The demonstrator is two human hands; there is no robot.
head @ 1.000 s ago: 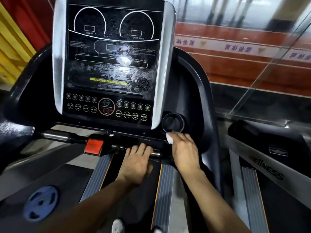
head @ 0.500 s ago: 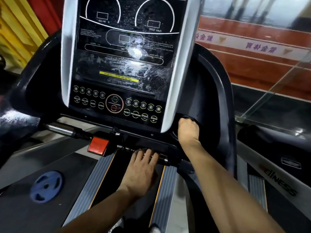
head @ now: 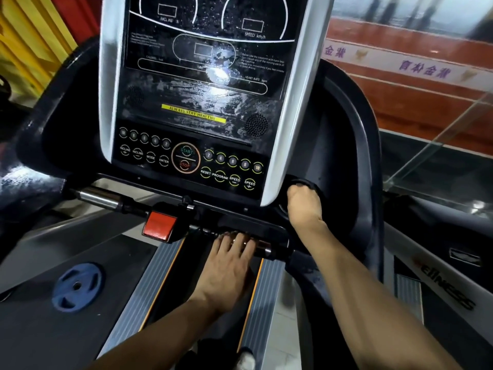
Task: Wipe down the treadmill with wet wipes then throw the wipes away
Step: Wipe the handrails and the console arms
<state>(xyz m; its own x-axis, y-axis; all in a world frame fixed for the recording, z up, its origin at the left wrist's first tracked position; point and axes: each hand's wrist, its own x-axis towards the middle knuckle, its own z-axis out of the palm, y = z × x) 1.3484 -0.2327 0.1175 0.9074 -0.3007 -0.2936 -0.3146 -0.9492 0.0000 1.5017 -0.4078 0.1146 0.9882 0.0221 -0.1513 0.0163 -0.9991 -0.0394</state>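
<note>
Head cam: right hand (head: 304,206) is down in the cup holder (head: 317,188) of the treadmill (head: 202,84); grip and wipe both hidden, can't tell. Left hand (head: 229,265) flat on the handlebar (head: 106,199). I'd expect a limp, slippery wipe, best bunched.

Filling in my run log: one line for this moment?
left hand rests on chrome handlebar | right hand inside round black cup holder | wipe hidden

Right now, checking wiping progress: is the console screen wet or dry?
Wet: the console screen shows smeared streaks and droplets glinting under a light.
</note>
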